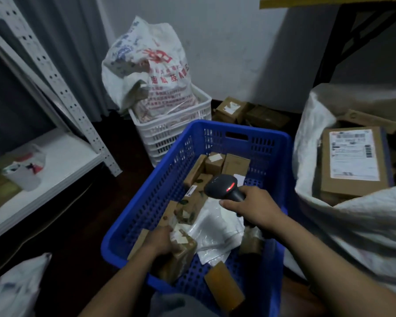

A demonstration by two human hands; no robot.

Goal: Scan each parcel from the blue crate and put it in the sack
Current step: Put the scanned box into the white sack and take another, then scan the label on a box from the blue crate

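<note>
Blue crate: holds brown boxes.
Left hand: fingers curled round a taped parcel in the crate's near-left corner.
Right hand: fingers wrapped round a scanner, red light lit, over the crate.
Sack: open, just right of the crate.

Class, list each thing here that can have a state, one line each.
Scanner: red light on, gripped by right hand.
Blue crate: holds several parcels.
Sack: mouth open, labelled box inside.
Left hand: grips a brown parcel in the crate.
</note>
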